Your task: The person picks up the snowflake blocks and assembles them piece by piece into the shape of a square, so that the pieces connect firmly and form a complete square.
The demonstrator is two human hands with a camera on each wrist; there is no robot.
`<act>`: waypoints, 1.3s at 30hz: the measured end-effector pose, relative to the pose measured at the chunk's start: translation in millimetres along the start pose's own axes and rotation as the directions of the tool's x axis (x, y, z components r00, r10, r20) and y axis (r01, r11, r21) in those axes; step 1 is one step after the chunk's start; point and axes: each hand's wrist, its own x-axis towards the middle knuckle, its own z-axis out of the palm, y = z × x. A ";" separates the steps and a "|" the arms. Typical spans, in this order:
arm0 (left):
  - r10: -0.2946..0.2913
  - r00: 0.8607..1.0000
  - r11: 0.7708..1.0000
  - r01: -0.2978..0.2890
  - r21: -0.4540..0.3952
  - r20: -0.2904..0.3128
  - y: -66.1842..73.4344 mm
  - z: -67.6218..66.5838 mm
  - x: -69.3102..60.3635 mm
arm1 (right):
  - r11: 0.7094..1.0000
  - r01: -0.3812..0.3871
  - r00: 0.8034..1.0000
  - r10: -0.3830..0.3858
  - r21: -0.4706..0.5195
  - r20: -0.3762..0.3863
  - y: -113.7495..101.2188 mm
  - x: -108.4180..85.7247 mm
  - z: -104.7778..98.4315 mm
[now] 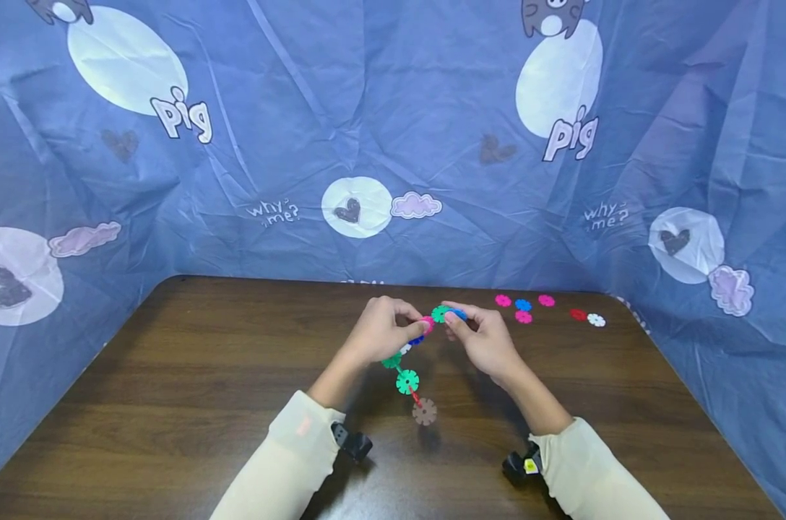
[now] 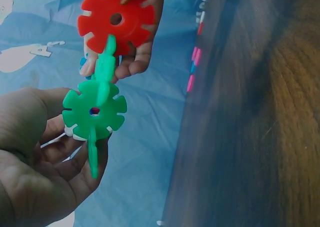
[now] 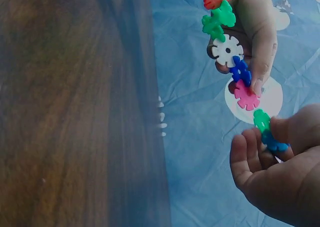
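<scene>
My left hand (image 1: 383, 332) pinches the pink notched disc (image 3: 247, 95) at one end of a chain of interlocking flower discs. From there the chain runs through a dark blue disc (image 3: 240, 71), a white disc (image 3: 228, 50), green discs (image 1: 407, 381) and a red disc (image 2: 116, 19) to a brown disc (image 1: 424, 412) hanging lowest. My right hand (image 1: 490, 343) holds a blue disc (image 3: 275, 142) between thumb and fingers, with a green disc (image 3: 261, 119) joined to it. In the right wrist view, a small gap separates this green disc from the pink one.
Loose pink discs (image 1: 524, 317), a blue disc (image 1: 523, 305), a red disc (image 1: 578, 315) and a white disc (image 1: 597, 320) lie at the back right of the brown wooden table (image 1: 191, 404). A blue printed cloth (image 1: 289, 144) hangs behind and around it.
</scene>
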 end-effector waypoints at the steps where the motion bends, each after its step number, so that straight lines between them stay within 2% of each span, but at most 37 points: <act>1: 0.001 1.000 1.000 -0.001 0.001 -0.002 0.4 0.0 -0.1 | 1.000 -0.004 1.000 0.004 0.004 -0.015 -0.3 0.0 0.2; 10: 0.010 1.000 1.000 -0.009 0.018 -0.010 4.5 2.5 -1.1 | 1.000 0.007 0.999 -0.006 0.014 -0.042 2.3 -1.4 5.8; 16: 0.019 0.999 0.999 -0.018 0.030 -0.037 4.8 6.2 -1.9 | 0.999 -0.041 0.994 0.042 0.011 -0.101 -1.0 -3.3 11.3; 20: 0.009 0.998 0.999 -0.007 0.040 -0.059 6.0 8.4 -2.2 | 0.999 -0.045 0.991 0.042 -0.020 -0.124 -1.4 -4.1 11.8; 25: -0.005 0.996 0.996 0.013 0.094 -0.091 7.6 10.1 -2.9 | 1.000 -0.024 0.992 0.022 -0.017 -0.126 1.1 -4.8 13.2; 30: -0.025 0.995 0.991 0.038 0.132 -0.098 8.8 12.3 -3.8 | 0.998 -0.014 0.991 0.022 0.064 -0.129 2.1 -5.5 16.1; 35: -0.019 0.994 0.992 0.031 0.119 -0.107 9.4 13.8 -4.2 | 0.975 -0.054 0.987 0.086 0.217 -0.139 -0.8 -5.0 17.0; 39: -0.006 0.995 0.993 0.017 0.114 -0.098 8.6 14.6 -3.1 | 0.968 -0.113 0.989 0.130 0.222 -0.067 -4.3 -2.7 10.6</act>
